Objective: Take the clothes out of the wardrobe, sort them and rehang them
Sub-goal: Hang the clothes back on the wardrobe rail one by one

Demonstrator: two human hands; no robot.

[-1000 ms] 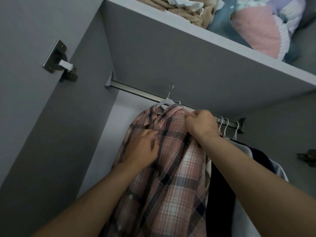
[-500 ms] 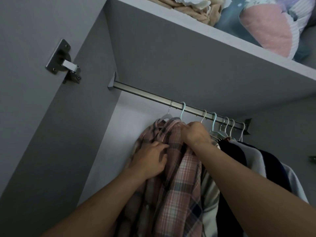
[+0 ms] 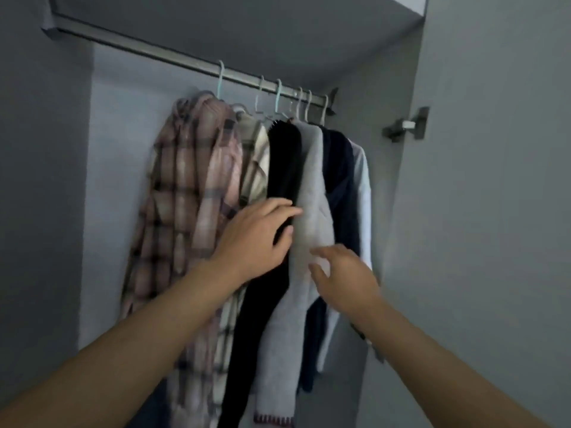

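Several garments hang from a metal rail (image 3: 148,50) inside the wardrobe. From the left: a pink plaid shirt (image 3: 182,193), a cream checked shirt (image 3: 255,168), a black garment (image 3: 282,165), a grey knit (image 3: 313,193), a navy top (image 3: 340,168) and a pale blue shirt (image 3: 363,180). My left hand (image 3: 256,236) reaches into the row with loose fingers, its tips on the black garment beside the grey knit. My right hand (image 3: 346,273) hovers with spread fingers against the lower part of the grey knit. Neither hand grips anything.
The wardrobe's left wall (image 3: 40,180) and right side panel (image 3: 482,211) frame the clothes; a metal hinge (image 3: 408,125) sits on the right panel. The left stretch of rail carries no hangers. A shelf underside (image 3: 247,23) runs above the rail.
Both hands have let go of the pink plaid shirt, which now hangs on the rail, and moved down and right to the black and grey garments. The view has swung to the right.
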